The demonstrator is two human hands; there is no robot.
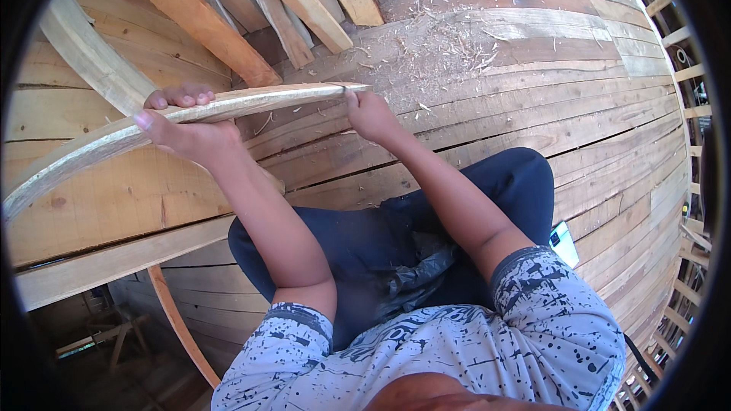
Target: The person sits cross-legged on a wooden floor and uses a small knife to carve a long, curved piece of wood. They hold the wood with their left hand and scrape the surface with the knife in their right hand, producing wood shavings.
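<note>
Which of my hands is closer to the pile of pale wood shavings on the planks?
Right. The right hand pinches the end of the long curved pale wooden strip just below the shavings; the left hand grips the strip farther left.

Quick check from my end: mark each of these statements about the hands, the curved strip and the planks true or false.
1. The left hand grips the long curved pale wooden strip. True.
2. The right hand rests on the dark trousers. False: it holds the strip near its end.
3. Wood shavings lie scattered on the wooden plank surface beyond the hands. True.
4. The strip is straight and painted blue. False: it is bowed and of bare pale wood.
5. Loose wooden boards are stacked at the top of the view. True.
</note>
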